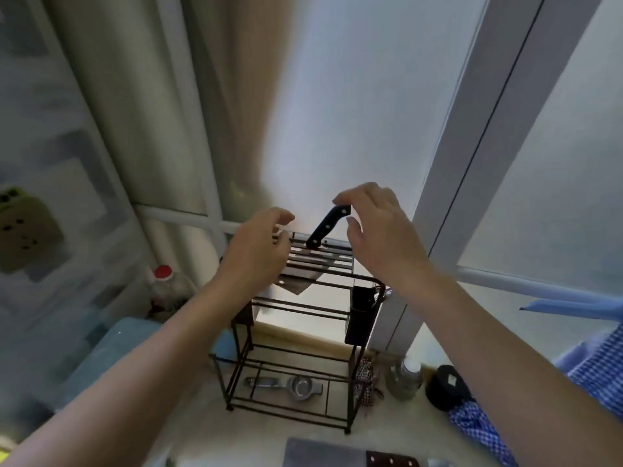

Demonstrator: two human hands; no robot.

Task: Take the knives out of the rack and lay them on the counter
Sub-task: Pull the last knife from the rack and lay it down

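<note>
A dark wire rack (296,358) stands on the pale counter (202,429). One cleaver stays in its top slots: the black riveted handle (327,227) sticks up and tilts right, and the steel blade (298,281) hangs below the bars. My left hand (256,251) rests on the rack's top left, fingers curled over the bars. My right hand (377,230) hovers around the handle's end, thumb and fingers apart, not closed on it. Another cleaver (350,455) lies flat on the counter at the bottom edge.
A metal squeezer (290,385) lies on the rack's base. A black holder (362,311) hangs on the rack's right side. A glass jar (404,377), a black round lid (446,387) and blue checked cloth (478,429) sit to the right. A red-capped bottle (163,281) stands at left.
</note>
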